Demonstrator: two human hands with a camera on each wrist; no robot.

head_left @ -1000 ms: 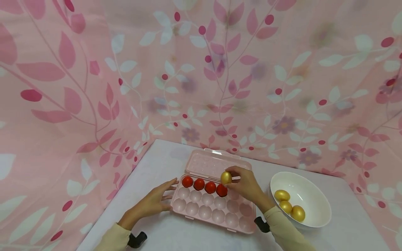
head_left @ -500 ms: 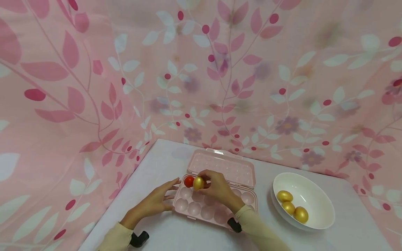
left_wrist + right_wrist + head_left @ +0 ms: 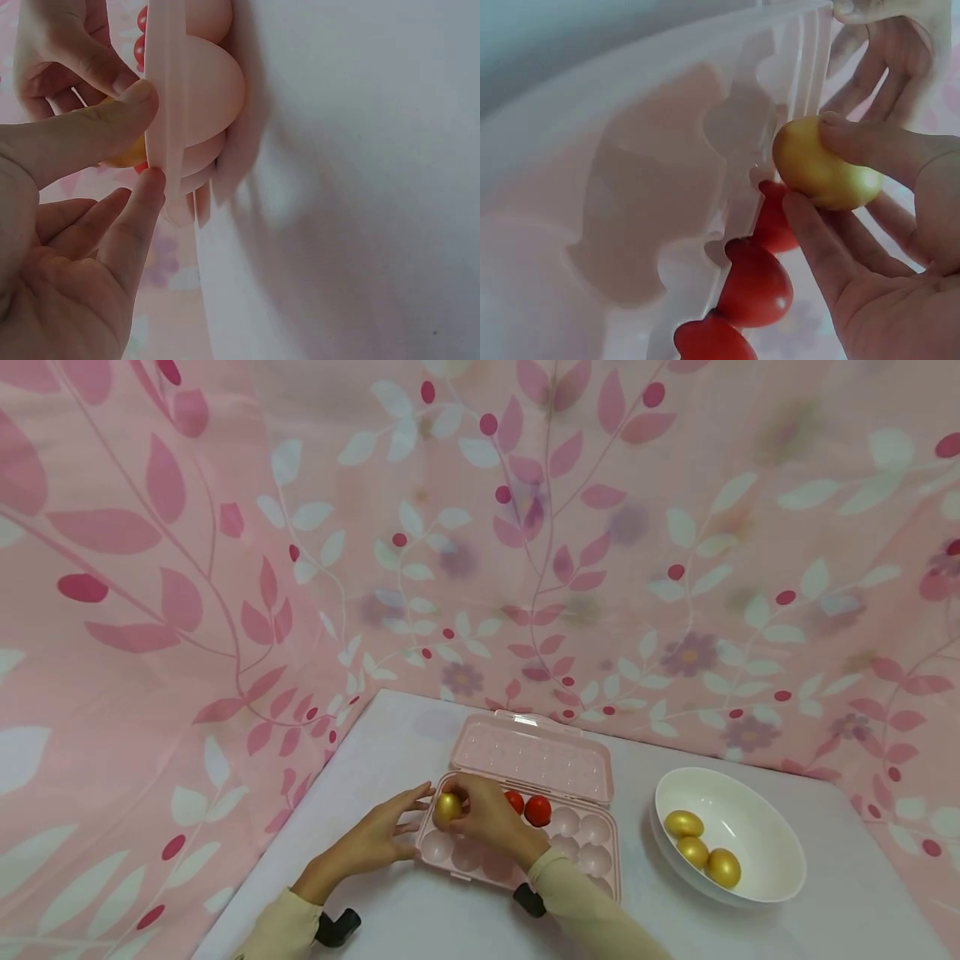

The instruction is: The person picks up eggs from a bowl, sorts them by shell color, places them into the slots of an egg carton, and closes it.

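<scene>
A golden egg (image 3: 448,807) is pinched between the thumb and fingers of my right hand (image 3: 487,814), above the left end of the second row of a pink egg carton (image 3: 461,875). In the right wrist view the golden egg (image 3: 821,165) is tilted over the cups, close to the red eggs (image 3: 759,285) standing in the back row. My right hand hides part of that row in the head view. My left hand (image 3: 371,833) has its fingers extended, and in the left wrist view the thumb and a fingertip touch the carton's rim (image 3: 163,112).
The carton's lid (image 3: 532,758) lies folded back behind the cups. To the right, a white bowl (image 3: 772,852) holds several golden eggs (image 3: 723,867). A pink floral cloth (image 3: 465,568) hangs behind and left of the white table (image 3: 420,918).
My right hand has carried the golden egg leftward across the carton, from near the fourth red egg to the left end of the second row. The left hand stays at the rim.
</scene>
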